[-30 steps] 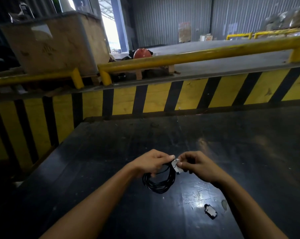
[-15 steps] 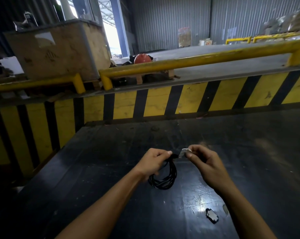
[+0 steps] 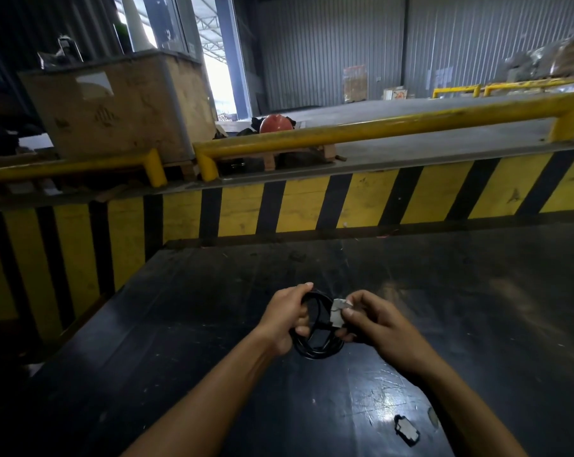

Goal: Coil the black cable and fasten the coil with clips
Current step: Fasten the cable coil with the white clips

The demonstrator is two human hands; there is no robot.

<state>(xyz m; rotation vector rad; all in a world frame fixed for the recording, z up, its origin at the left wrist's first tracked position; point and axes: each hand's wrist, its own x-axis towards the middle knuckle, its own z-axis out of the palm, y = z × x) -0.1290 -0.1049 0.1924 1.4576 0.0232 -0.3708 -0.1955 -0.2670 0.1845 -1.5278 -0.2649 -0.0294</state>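
The left hand (image 3: 287, 316) is clenched around the black cable (image 3: 315, 346) coil, keeping the loops bunched. The right hand (image 3: 374, 324) pinches a grey clip (image 3: 338, 313) against the strands, apparently to fasten them. The coil is held above mid-worktop (image 3: 186, 324); a spare clip (image 3: 407, 430) lies toward the near edge.

Black cable (image 3: 315, 349), grey clip (image 3: 339, 312), yellow-and-black striped barrier (image 3: 312, 206), orange helmet (image 3: 275, 123)

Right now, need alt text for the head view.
Two bare hands work over a dark table: the left hand grips a coiled black cable while the right hand presses a grey clip against it. A second clip lies nearer right.
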